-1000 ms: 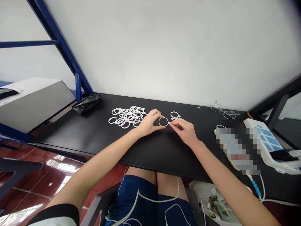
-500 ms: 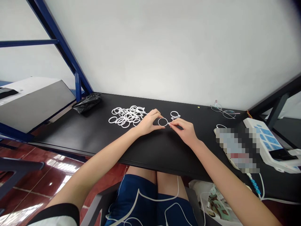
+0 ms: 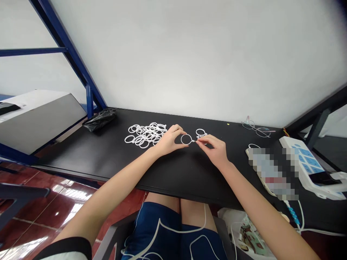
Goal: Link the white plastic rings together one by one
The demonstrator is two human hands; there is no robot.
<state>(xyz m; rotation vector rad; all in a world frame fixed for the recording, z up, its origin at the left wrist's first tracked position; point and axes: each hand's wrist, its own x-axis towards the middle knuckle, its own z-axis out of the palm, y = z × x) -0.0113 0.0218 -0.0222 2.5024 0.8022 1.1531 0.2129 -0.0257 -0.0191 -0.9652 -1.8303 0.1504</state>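
My left hand (image 3: 169, 141) curves its thumb and fingers around the left side of a thin white plastic ring (image 3: 191, 140), like a curtain ring, gripping it above and below. My right hand (image 3: 214, 148) pinches the small stem on the ring's right side between thumb and fingertips. The ring is held just over the black table. To the left of my left hand lies a loose pile of similar white rings (image 3: 144, 138), partly overlapping. Behind my right fingers is a smaller group of white rings (image 3: 200, 130), partly covered by that hand.
A black plastic bag (image 3: 99, 120) lies at the table's far left. At the right are eyeglasses (image 3: 255, 127), a phone (image 3: 271, 173) with a cable, and a white power strip (image 3: 311, 168). A white wall (image 3: 189, 65) rises behind the black table (image 3: 173, 173).
My right fingertips have shifted slightly right, and more of the ring's stem shows between my hands. The view has moved a little; the piles look the same.
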